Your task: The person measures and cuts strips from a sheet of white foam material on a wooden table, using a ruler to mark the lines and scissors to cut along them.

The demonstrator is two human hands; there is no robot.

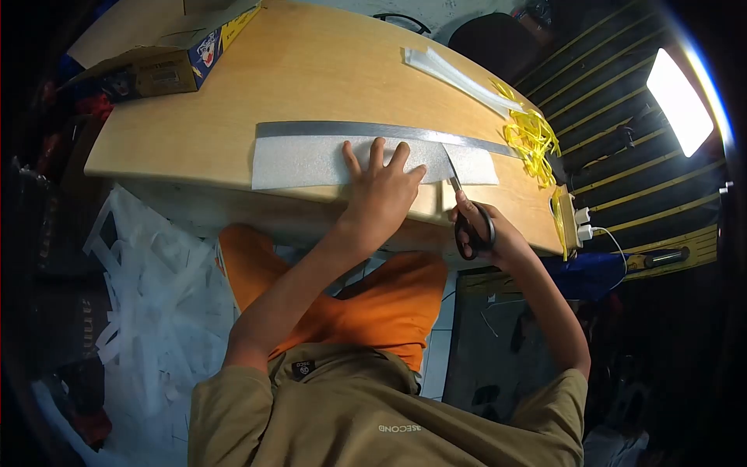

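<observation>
Fingers spread, the left hand point(381, 189) presses the white foam point(296, 163) onto the table point(194, 124); to its right, the right hand point(498, 236) grips the scissors point(457, 184) by their black handles, their blades reaching over the foam's right part, tips at the ruler.

At the left, pale scraps point(156, 280) lie heaped on the floor, and an open box point(167, 74) sits on the table's far left. The foam lies along the near edge, with the grey ruler point(327, 129) along its far side, reaching past it on the right. Farther back on the right lie narrow foam strips point(459, 79), then tangled yellow string point(533, 140). A power strip point(571, 221) with white plugs is at the right edge.
</observation>
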